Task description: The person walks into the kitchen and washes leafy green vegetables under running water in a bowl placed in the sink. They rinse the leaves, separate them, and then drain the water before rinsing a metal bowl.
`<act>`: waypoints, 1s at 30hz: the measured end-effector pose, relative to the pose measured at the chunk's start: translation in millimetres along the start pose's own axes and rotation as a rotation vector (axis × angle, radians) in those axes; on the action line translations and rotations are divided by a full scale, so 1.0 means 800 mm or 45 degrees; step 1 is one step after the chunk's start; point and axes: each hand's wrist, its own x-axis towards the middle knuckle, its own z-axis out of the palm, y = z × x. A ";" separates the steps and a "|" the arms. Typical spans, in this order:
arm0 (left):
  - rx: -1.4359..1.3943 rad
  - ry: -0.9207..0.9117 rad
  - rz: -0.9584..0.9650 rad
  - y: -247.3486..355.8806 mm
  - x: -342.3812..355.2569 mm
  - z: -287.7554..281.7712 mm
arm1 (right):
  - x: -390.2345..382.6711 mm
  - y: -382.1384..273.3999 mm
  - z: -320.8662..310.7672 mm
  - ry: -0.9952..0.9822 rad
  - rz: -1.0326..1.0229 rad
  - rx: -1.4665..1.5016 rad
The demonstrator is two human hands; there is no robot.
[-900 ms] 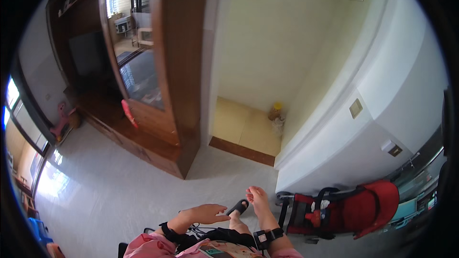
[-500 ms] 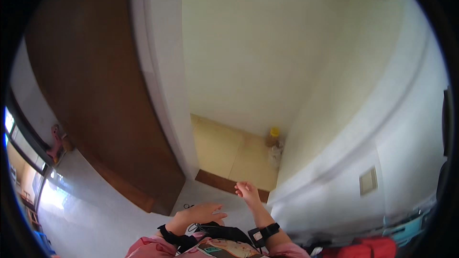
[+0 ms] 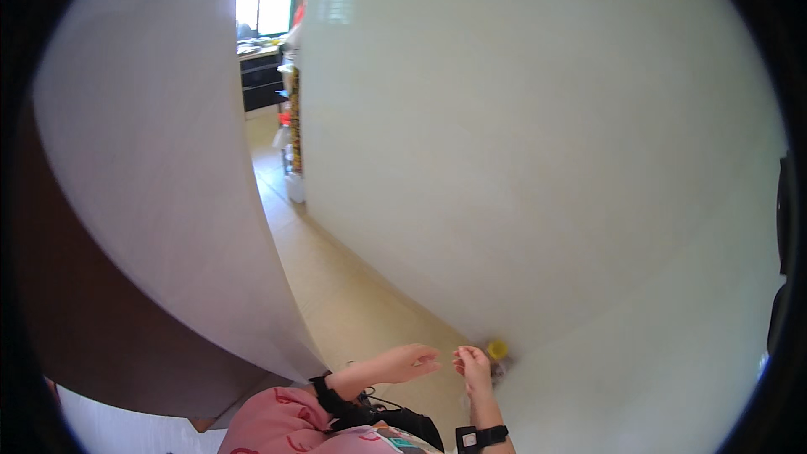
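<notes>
In front of my body, low in the view, my left hand (image 3: 408,363) reaches toward the right with its fingers loosely bent and apart. It holds nothing. Close beside it, my right hand (image 3: 473,367) is raised with its fingers lightly curled and slightly apart, and no object shows in it. The two hands do not touch. Just behind the right hand, a jar with a yellow lid (image 3: 498,349) stands on the floor by the wall corner, partly covered by that hand. A dark band circles each wrist, the right one carrying a small box (image 3: 467,439).
A pale wall edge (image 3: 244,227) and a brown door (image 3: 101,319) lie on my left. A tiled passage (image 3: 336,286) runs along the white wall (image 3: 504,160) to a room with dark drawers (image 3: 261,82) and a window (image 3: 267,0). Shelved items (image 3: 292,118) stand beside the passage.
My view has moved forward through the doorway and swung left, so the passage and far room show. The jar now lies nearer my right hand. Both hands have come closer together.
</notes>
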 end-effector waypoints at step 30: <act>-0.314 2.044 -0.621 -0.239 0.068 -0.710 | 0.586 -0.186 0.886 -1.745 0.082 -0.591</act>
